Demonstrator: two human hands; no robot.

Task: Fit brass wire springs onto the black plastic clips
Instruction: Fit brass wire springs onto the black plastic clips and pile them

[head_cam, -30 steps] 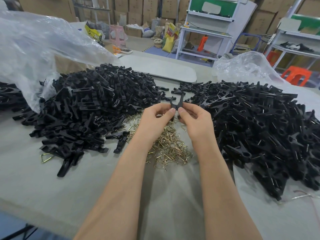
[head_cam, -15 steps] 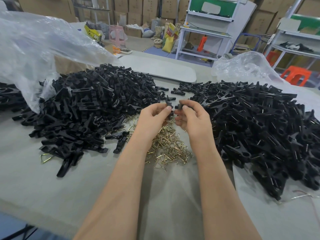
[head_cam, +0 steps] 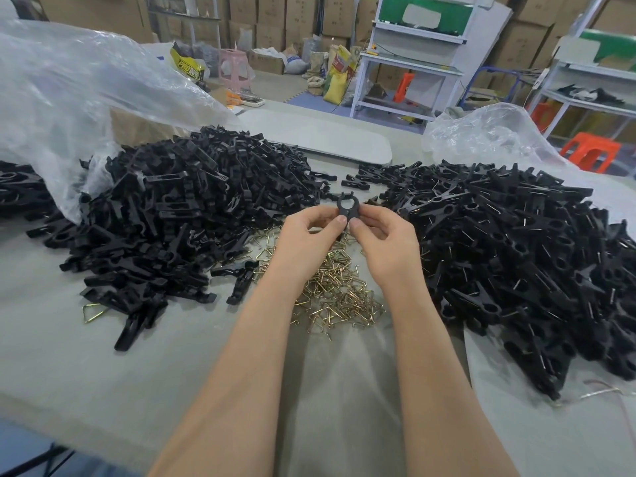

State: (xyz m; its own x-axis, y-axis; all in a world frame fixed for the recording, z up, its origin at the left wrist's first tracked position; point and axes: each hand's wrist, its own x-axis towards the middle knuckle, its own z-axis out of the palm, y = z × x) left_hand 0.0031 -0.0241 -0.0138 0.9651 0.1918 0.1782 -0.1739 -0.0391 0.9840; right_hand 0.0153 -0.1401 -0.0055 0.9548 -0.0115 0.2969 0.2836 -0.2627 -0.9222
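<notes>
Hands meet at centre of the frame: the left hand [head_cam: 306, 235] and the right hand [head_cam: 382, 239] each pinch one black clip [head_cam: 347, 208], grip closed on it, just above the springs [head_cam: 339, 292] heaped on the tabletop [head_cam: 69, 356]. A left pile [head_cam: 192, 208] and a right pile [head_cam: 516, 242] of clips flank them.

A grey counter [head_cam: 51, 356] carries a crumpled clear plastic bag [head_cam: 69, 91] at far left and a smaller clear bag [head_cam: 481, 136] at far right, with a pale flat board [head_cam: 327, 136] between them. Beyond stand stacked cardboard boxes [head_cam: 275, 15], a white shelf unit [head_cam: 413, 60] with a green panel, a pink stool [head_cam: 231, 67], a yellow sack [head_cam: 334, 87] and, far right, an orange stool [head_cam: 588, 149].
</notes>
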